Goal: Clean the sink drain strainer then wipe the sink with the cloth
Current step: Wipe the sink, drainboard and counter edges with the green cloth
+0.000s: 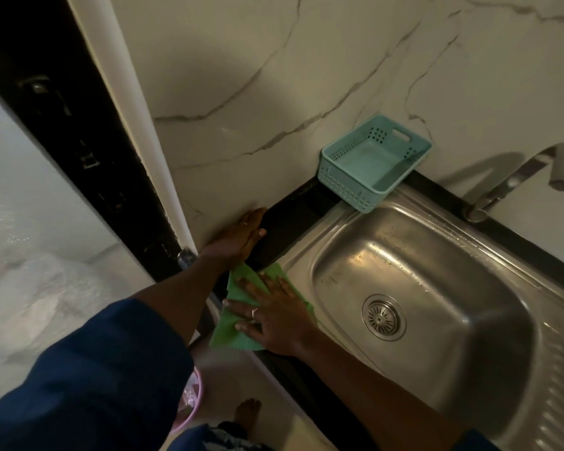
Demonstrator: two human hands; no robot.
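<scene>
The green cloth [238, 327] is pressed flat on the sink [437, 255] rim by the right hand [274, 320], fingers spread wide; the left hand [238, 239] is laid flat, fingers straight, against the wall [241, 92].

Your sink [443, 255] basin lies open, with only the drain strainer [384, 317] flush in its floor. At one o'clock from the basin, the tap [515, 180] arches over the back rim and blocks passes there. At eleven o'clock, the teal basket [342, 182] sits on the corner, overhanging the rim. At nine o'clock, your right hand [274, 317] presses the green cloth [232, 333] flat on the worktop [293, 219] edge, and your left hand [241, 237] rests against the wall [241, 92], closing that narrow strip.
</scene>
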